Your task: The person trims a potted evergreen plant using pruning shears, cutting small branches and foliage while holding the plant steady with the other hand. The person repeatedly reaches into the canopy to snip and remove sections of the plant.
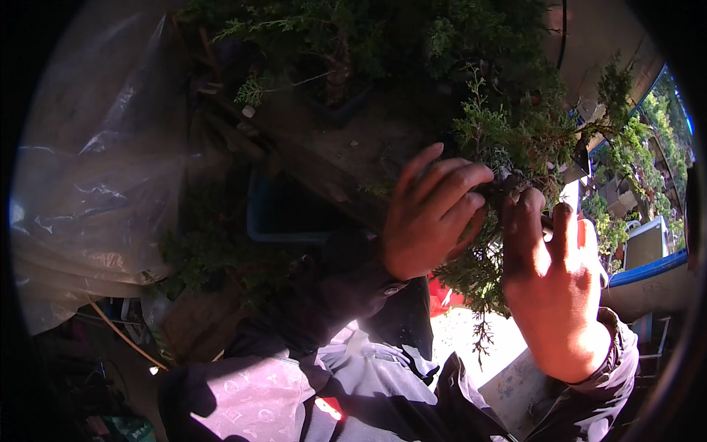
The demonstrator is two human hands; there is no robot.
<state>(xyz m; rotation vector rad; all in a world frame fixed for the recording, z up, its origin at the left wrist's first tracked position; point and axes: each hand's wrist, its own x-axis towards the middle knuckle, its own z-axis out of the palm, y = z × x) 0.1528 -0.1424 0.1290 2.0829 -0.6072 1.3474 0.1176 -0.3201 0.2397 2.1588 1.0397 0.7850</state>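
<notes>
My left hand (436, 215) reaches in from the left. Its fingers are bent, with the fingertips at the inner twigs of a juniper-like conifer (513, 130). Whether they pinch a twig is hard to see in the shade. Close by on the right, my right hand (552, 287) has its back to me and its fingers curled at the same branch. A dark, narrow thing (547, 222) shows between these fingers; its kind is unclear. A drooping spray of foliage (483, 282) hangs below and between both hands.
Another conifer (338, 72) with a thick trunk stands in a dark pot behind. A blue-rimmed basin (251, 221) lies left of my left hand. Clear plastic sheeting (99, 182) covers the far left. At right, a blue edge (649, 268) borders sunlit plants. Something red (440, 298) is below the hands.
</notes>
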